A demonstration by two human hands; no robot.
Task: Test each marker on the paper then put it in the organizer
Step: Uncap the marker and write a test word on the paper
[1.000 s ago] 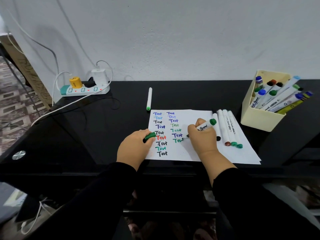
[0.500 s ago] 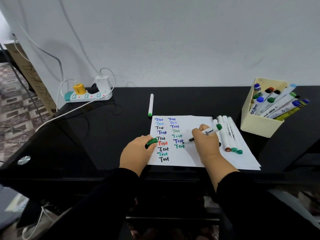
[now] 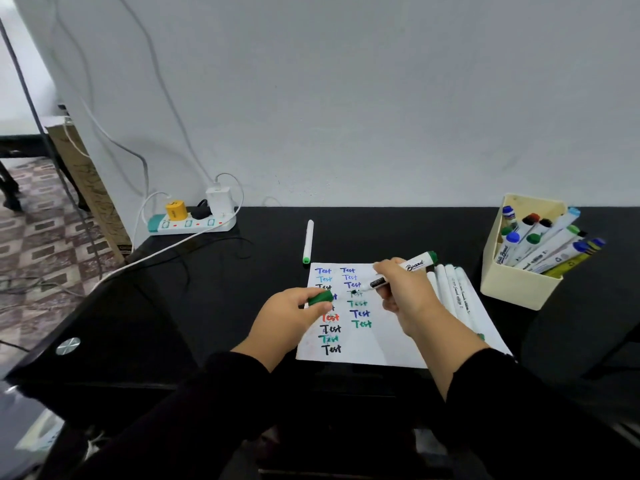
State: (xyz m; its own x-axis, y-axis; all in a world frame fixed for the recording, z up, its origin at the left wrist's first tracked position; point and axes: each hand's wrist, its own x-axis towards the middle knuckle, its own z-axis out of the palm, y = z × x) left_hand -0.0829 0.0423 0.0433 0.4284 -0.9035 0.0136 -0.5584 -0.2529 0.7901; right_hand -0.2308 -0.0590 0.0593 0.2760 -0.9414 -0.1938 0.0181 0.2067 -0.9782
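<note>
A white sheet of paper (image 3: 388, 344) lies on the black desk, covered with two columns of the word "Test" in several colours. My right hand (image 3: 403, 292) holds an uncapped green whiteboard marker (image 3: 415, 265) above the paper, its tip pointing left toward the cap. My left hand (image 3: 287, 315) pinches the green cap (image 3: 320, 298) just left of that tip. Several white markers (image 3: 453, 289) lie on the paper's right side. A cream organizer (image 3: 512, 285) at the right holds several capped markers.
One white marker with a green end (image 3: 308, 241) lies alone on the desk beyond the paper. A power strip (image 3: 192, 221) with plugs and cables sits at the back left by the wall. The desk's front edge runs under my forearms.
My right hand has lifted the marker off the paper and swung its tip left. My left hand has raised the cap toward it. The view has tilted up.
</note>
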